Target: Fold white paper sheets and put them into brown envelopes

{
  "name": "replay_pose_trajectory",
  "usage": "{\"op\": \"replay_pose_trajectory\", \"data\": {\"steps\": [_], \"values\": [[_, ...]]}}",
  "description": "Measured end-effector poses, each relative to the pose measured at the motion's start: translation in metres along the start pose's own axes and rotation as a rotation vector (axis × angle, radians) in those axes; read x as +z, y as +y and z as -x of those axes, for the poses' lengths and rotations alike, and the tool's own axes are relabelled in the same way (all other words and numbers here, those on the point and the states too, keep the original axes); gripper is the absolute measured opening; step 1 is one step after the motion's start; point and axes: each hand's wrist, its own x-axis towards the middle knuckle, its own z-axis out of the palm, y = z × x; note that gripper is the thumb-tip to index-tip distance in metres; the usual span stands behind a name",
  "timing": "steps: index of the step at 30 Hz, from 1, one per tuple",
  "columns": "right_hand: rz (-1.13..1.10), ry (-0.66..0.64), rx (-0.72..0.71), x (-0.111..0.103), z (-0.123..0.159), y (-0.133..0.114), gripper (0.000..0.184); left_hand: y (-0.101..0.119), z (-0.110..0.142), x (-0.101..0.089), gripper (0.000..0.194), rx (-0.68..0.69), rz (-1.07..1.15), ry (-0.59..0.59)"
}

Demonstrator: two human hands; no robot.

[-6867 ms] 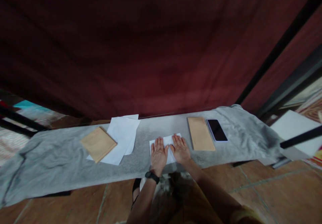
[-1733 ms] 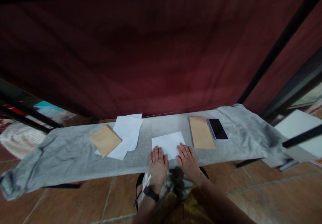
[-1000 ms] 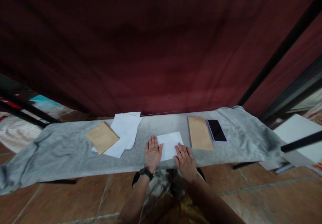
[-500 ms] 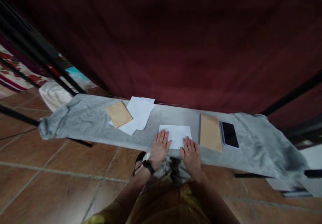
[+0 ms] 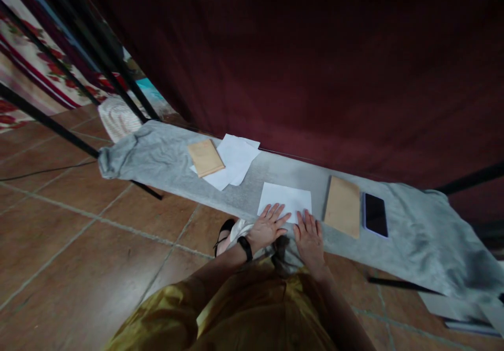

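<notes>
A white sheet of paper (image 5: 285, 196) lies on the narrow cloth-covered bench in front of me. My left hand (image 5: 268, 229) rests on its near left part with the fingers spread. On the near right corner lies my right hand (image 5: 309, 235), palm down and fingers stretched out. Neither hand grips anything. Just right of the paper is a flat brown envelope-like piece (image 5: 342, 206), and beyond it a phone (image 5: 375, 214) with a dark screen.
Several loose white sheets (image 5: 240, 159) overlap at the left of the bench, a smaller brown packet (image 5: 206, 157) partly on them. Grey cloth (image 5: 157, 151) covers the bench. A dark red curtain (image 5: 295, 78) hangs behind it, and black metal bars (image 5: 51, 122) stand at the left.
The view has turned, so the bench now slopes down to the right. My left hand's fingers have spread wider and shifted toward the right hand along the paper's near edge.
</notes>
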Motion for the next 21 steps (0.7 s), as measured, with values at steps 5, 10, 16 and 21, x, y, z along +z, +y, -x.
{"op": "replay_pose_trajectory", "data": {"steps": [5,10,16,21], "values": [[-0.007,-0.015,0.015,-0.004,0.014,0.003,0.056,-0.001,0.001,0.004,0.062,0.019,-0.014,0.025],[-0.018,0.003,0.017,-0.006,0.019,0.003,0.061,-0.002,0.002,0.004,0.065,0.032,-0.038,0.017],[-0.003,0.005,0.023,-0.006,0.022,0.003,0.062,-0.009,0.014,-0.001,0.062,0.003,-0.054,0.068],[0.027,0.010,0.030,-0.003,0.023,0.001,0.062,-0.031,0.020,-0.001,0.053,-0.156,0.019,0.146]]}}
